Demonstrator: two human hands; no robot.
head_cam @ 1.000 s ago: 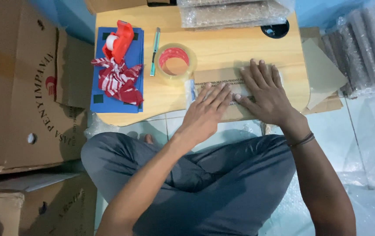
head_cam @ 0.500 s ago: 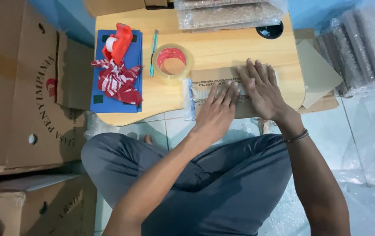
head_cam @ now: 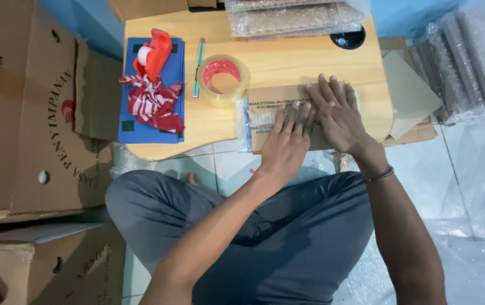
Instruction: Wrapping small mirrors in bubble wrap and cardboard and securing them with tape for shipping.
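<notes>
The flat cardboard parcel [head_cam: 265, 121], brown with printed tape across its top and a strip of bubble wrap showing at its end, lies on the low wooden table [head_cam: 288, 68] with its near edge close to the table's front rim. That is the likeliest trouble, in my judgement: a hard push toward the body could slide it off the rim into the lap, since nothing blocks it there. A second risk is the tape itself; if the palms press unevenly, the tape may crease or trap air over the soft bubble wrap end and lift later. The roll of clear packing tape [head_cam: 222, 79] stands just beyond the left fingertips, and a sweep outward could knock it into the green-handled cutter [head_cam: 198, 66] lying beside it.

The left hand [head_cam: 286, 141] lies flat on the parcel, fingers [head_cam: 294, 116] extended and only slightly spread, grasping nothing, just pressing down. The right hand [head_cam: 341, 121] lies the same way just to the right of it, palm down, fingers [head_cam: 330, 93] straight and a little fanned, reaching the parcel's far edge; its thumb side touches or nearly touches the left hand. Neither hand closes around anything.

Farther left of the fingers, a red tape dispenser [head_cam: 155, 53] and a red-and-white checked cloth [head_cam: 152, 101] rest on a blue mat [head_cam: 132, 127].
</notes>
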